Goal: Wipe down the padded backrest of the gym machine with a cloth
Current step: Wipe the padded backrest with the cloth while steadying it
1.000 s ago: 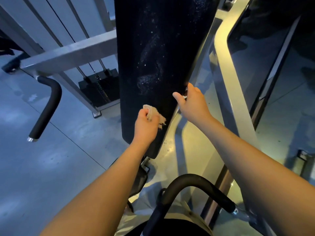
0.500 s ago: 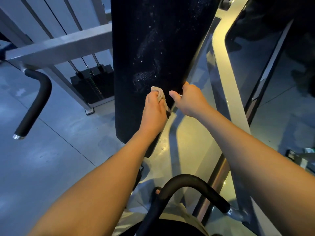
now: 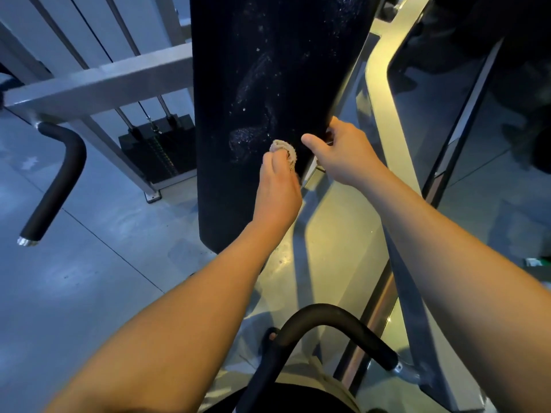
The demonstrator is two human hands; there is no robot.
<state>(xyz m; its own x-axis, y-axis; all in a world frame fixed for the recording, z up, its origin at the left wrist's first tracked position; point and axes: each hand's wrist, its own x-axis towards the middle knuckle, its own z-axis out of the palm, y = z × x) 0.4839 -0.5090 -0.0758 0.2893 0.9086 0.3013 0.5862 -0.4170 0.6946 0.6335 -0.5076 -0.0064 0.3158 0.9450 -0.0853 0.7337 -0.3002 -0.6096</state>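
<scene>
Closest to you, at the bottom of the view, a curved black handle (image 3: 328, 315) arched over your lap. Both of your bare forearms reached up and away from it toward the machine.

Your left hand (image 3: 277, 189) was curled around a small, bunched, pale cloth (image 3: 286, 149). The cloth showed above your knuckles and was pressed against the lower right part of the backrest (image 3: 268, 70). The backrest was a tall, dark, padded panel standing in the middle of the view, its rounded lower end showing beside your left wrist.

Just right of the cloth, your right hand (image 3: 340, 156) gripped the backrest's right edge. The thumb lay stretched over the front face and the fingers wrapped behind the edge, out of sight. The two hands were near each other but not touching.

Just above and left of the cloth, pale smears and white specks (image 3: 253, 128) marked the dark padding, with more specks higher up.

Beyond the backrest on the left, a black weight stack (image 3: 158, 147) sat on the grey floor (image 3: 74, 278), with thin rods rising from it. A grey crossbar (image 3: 98, 84) of the frame ran in front of it. At the far left, a black padded grip (image 3: 56, 180) hung down from that frame, ending in a metal cap. On the right, a pale metal tube (image 3: 384, 93) ran upward beside the backrest.
</scene>
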